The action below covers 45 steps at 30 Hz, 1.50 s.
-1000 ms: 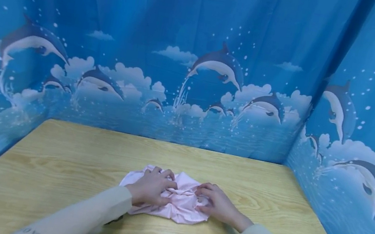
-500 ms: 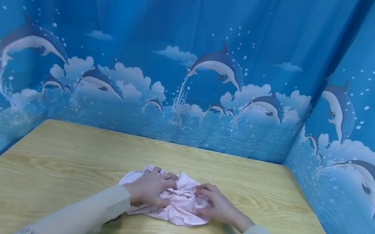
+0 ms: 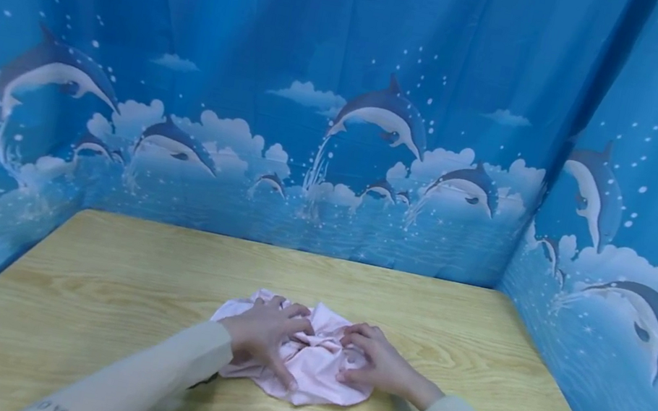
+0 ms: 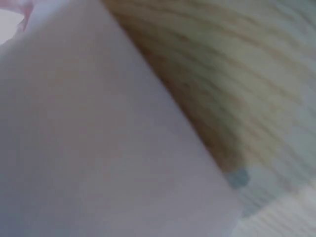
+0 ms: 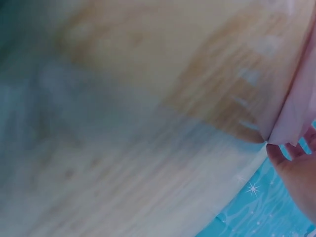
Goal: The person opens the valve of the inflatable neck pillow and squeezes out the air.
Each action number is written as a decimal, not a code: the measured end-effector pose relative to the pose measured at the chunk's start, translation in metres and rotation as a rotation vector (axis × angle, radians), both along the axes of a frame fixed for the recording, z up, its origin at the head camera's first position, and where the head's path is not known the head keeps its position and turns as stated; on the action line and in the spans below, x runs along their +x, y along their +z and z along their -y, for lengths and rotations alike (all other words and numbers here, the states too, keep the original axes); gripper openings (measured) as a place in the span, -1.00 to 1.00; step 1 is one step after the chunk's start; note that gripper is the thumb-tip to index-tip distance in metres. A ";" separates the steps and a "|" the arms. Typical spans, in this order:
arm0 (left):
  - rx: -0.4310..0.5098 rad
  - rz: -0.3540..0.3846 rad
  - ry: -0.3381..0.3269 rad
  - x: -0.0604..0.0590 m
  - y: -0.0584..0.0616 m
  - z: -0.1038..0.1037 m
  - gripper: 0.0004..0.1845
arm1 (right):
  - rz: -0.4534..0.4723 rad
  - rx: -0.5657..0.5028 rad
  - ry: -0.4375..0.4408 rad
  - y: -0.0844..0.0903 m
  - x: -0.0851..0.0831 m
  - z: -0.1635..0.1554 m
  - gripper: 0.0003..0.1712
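Observation:
A crumpled pale pink cloth (image 3: 322, 373) lies on the wooden table; whether it is a garment or a plain piece of fabric cannot be told. My left hand (image 3: 263, 333) rests on its left part, fingers spread over the folds and thumb stretched toward the near edge. On the right side, my right hand (image 3: 383, 366) holds the fabric between curled fingers and thumb. The right wrist view shows the right hand (image 5: 298, 170) at the edge of the pink cloth (image 5: 296, 113). A blurred pale sleeve (image 4: 98, 138) fills most of the left wrist view.
The wood-grain table (image 3: 146, 269) extends on all sides of the cloth. Blue curtains (image 3: 253, 38) printed with dolphins hang behind it and along its right side. Light glares off the tabletop near the front.
The left thumb has moved away from the fingers and toward the front. The cloth's near edge has spread forward and its front folds are flatter. My right hand has barely moved.

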<state>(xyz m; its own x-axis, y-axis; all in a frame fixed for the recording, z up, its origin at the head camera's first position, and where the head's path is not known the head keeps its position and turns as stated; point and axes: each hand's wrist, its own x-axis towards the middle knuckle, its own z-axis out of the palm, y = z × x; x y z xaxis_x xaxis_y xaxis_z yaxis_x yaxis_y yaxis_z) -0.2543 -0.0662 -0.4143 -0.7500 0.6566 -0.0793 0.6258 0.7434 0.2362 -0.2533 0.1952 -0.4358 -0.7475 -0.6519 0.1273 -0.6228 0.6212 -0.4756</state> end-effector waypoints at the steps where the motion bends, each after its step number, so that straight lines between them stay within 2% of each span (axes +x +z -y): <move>1: -0.003 -0.008 0.003 0.000 -0.001 0.000 -0.06 | -0.004 0.001 -0.002 -0.001 0.000 0.000 -0.50; 8: 0.000 -0.056 0.018 -0.001 -0.006 -0.004 -0.13 | -0.061 -0.001 -0.008 -0.004 -0.001 0.001 -0.56; 14: 0.015 -0.023 0.033 -0.002 -0.008 -0.005 -0.29 | -0.123 0.016 0.003 -0.005 -0.001 0.002 -0.64; 24: -0.008 0.017 0.085 -0.005 -0.009 -0.007 -0.45 | -0.146 0.021 0.053 -0.001 0.000 0.003 -0.67; 28: -0.011 0.017 0.091 -0.005 -0.009 -0.007 -0.42 | -0.110 0.004 0.075 0.001 -0.001 0.001 -0.66; 34: -0.036 0.022 0.092 -0.004 -0.005 -0.007 -0.01 | -0.058 -0.014 0.097 0.004 -0.001 -0.004 -0.62; 36: -0.041 0.024 0.088 -0.004 -0.004 -0.007 0.05 | -0.038 -0.014 0.101 0.005 -0.001 -0.005 -0.58; 42: -0.042 0.023 0.079 -0.005 0.000 -0.010 -0.08 | -0.013 -0.007 0.105 0.006 -0.001 -0.005 -0.44; 45: -0.033 0.045 0.090 -0.005 0.000 -0.010 -0.15 | -0.020 0.004 0.099 0.006 0.000 -0.004 -0.41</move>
<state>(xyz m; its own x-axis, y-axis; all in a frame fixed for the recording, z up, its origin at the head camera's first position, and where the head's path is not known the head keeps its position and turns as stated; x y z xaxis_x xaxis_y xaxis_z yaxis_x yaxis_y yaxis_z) -0.2595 -0.0561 -0.4143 -0.8011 0.5831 -0.1347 0.5453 0.8039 0.2374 -0.2536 0.1995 -0.4297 -0.6769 -0.7229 0.1389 -0.6906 0.5583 -0.4598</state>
